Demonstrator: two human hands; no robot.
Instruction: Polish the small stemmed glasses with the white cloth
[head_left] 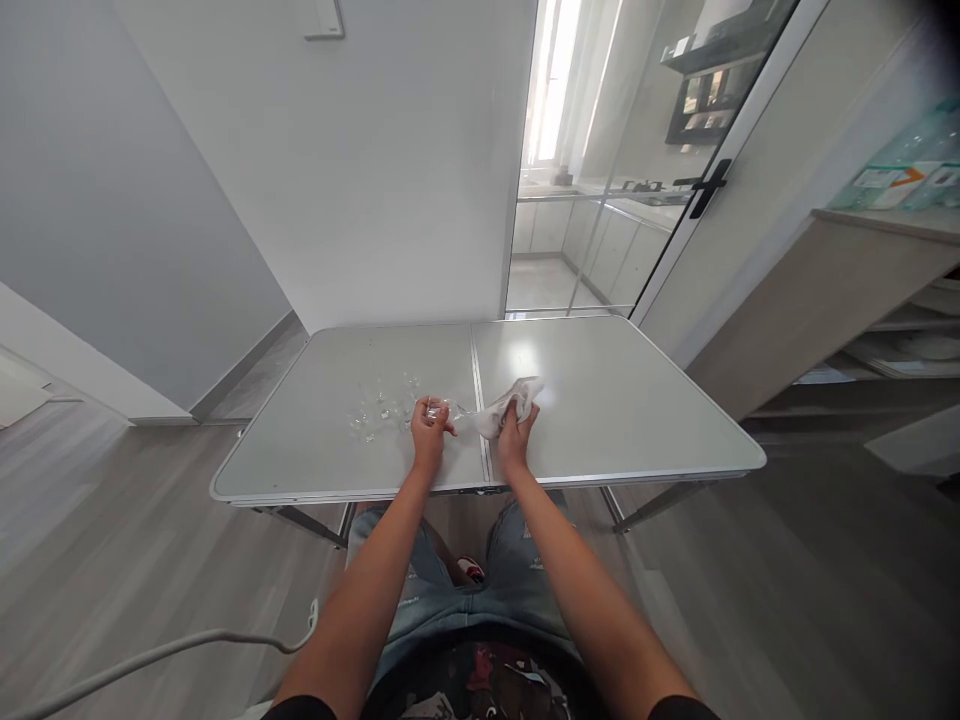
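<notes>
My left hand [429, 436] is closed with its fingers curled round a small clear, shiny piece [459, 411], whose exact kind I cannot make out. The piece stretches from my left fingers toward a crumpled white cloth [491, 420]. My right hand [514, 438] grips that cloth just right of the table's centre seam. Left of my left hand, several small transparent pieces [367, 412] lie scattered on the light grey folding table [615, 410]. Their outlines are hard to tell against the pale top.
A white wall [390, 180] stands behind the table. A glazed door [574, 230] with a black handle [709, 188] is at the back right. Wooden shelving [825, 300] with bottles [904, 175] stands right. A pale cable [202, 638] curves in at lower left.
</notes>
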